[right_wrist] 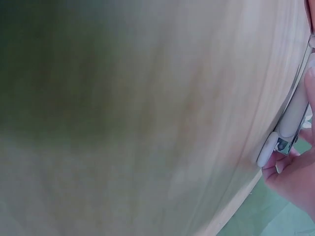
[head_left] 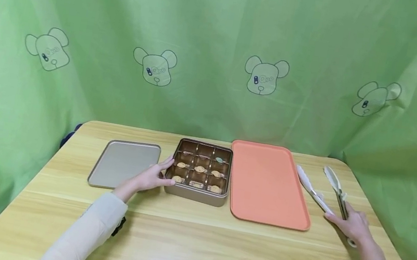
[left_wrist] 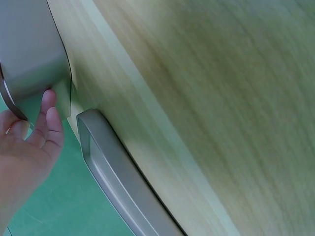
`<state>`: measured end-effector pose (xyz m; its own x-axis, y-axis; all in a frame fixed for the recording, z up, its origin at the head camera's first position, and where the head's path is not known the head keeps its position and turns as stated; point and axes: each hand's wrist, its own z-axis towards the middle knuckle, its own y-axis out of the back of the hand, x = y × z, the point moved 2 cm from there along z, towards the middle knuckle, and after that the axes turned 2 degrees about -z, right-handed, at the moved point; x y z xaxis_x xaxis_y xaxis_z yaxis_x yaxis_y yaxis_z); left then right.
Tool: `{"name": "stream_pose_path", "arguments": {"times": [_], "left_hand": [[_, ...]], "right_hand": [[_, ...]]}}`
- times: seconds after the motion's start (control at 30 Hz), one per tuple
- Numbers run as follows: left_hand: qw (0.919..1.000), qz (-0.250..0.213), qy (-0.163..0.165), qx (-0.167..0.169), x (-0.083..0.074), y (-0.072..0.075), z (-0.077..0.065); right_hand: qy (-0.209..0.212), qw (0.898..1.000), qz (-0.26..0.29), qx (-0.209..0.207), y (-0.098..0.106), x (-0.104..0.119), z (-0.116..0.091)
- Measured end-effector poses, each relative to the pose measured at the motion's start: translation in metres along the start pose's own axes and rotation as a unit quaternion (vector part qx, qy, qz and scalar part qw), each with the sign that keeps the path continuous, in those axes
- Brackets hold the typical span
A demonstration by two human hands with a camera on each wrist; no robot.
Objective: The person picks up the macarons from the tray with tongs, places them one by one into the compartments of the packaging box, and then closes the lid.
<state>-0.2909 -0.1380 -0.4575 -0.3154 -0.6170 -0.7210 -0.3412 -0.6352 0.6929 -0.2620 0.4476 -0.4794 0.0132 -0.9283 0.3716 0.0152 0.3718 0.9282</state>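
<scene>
A square metal tin (head_left: 197, 195) stands near the table's middle, fitted with a brown compartment insert (head_left: 189, 146). Small round cookies (head_left: 199, 169) sit in several compartments, and a small green piece (head_left: 219, 160) lies in one at the right. My left hand (head_left: 151, 177) holds the tin at its left front corner, thumb at the front rim and fingers along the left side. At the right, my right hand (head_left: 354, 224) grips a pair of spread tongs (head_left: 308, 185) by the handles. Their hinge end shows beside my fingers in the right wrist view.
Left of the tin lies a flat grey-brown metal lid (head_left: 126, 162) with a raised rim. An orange tray (head_left: 270, 184) lies between the tin and the tongs. The wooden table (head_left: 189, 246) is bordered by a green curtain (head_left: 204, 106) at the back and sides.
</scene>
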Motion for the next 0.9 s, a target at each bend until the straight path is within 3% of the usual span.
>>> {"name": "stream_pose_path", "arguments": {"times": [0.17, 0.63, 0.9], "left_hand": [[1.0, -0.004, 0.0, 0.0, -0.001, 0.001, 0.0], [0.9999, -0.006, -0.006, -0.009, -0.002, 0.0, -0.001], [0.9975, 0.008, -0.031, -0.063, -0.003, -0.001, -0.002]], "right_hand": [[-0.002, 1.0, 0.015, 0.019, 0.003, -0.001, -0.002], [0.015, 0.999, 0.039, 0.004, 0.015, 0.004, -0.012], [0.098, 0.991, 0.049, -0.072, 0.014, 0.024, -0.013]]}}
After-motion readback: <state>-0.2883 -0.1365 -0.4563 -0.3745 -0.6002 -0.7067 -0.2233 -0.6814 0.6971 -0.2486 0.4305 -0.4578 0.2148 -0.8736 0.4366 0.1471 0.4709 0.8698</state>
